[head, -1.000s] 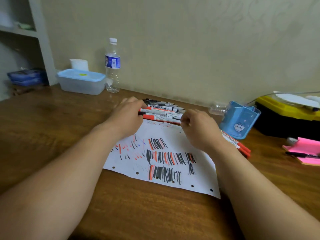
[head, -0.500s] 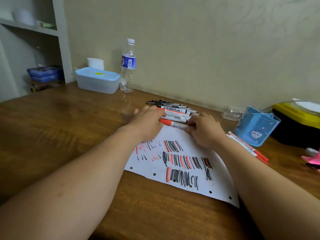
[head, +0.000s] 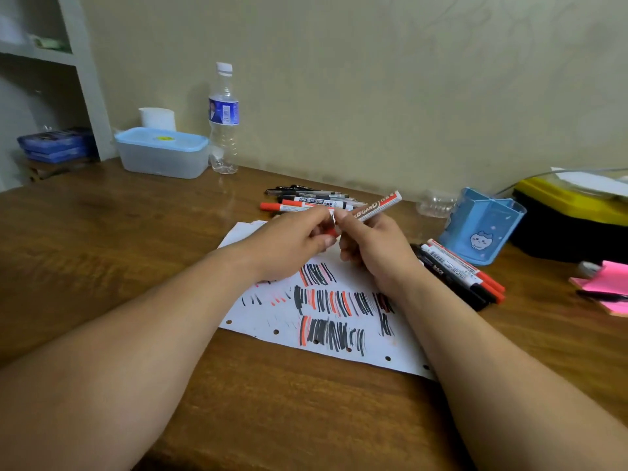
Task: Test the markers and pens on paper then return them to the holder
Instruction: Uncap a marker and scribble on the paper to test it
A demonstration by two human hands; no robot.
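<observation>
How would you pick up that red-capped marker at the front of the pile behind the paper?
Pinch the red-capped marker at its cap end, from above: it lies flat, other pens crowd its far side, but the cap juts out left, clear of them.

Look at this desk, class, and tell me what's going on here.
A person holds a red whiteboard marker above the scribbled paper. The right hand grips its barrel and the left hand pinches its red cap end. More markers and pens lie in a pile beyond the paper, others beside the blue holder on the right.
</observation>
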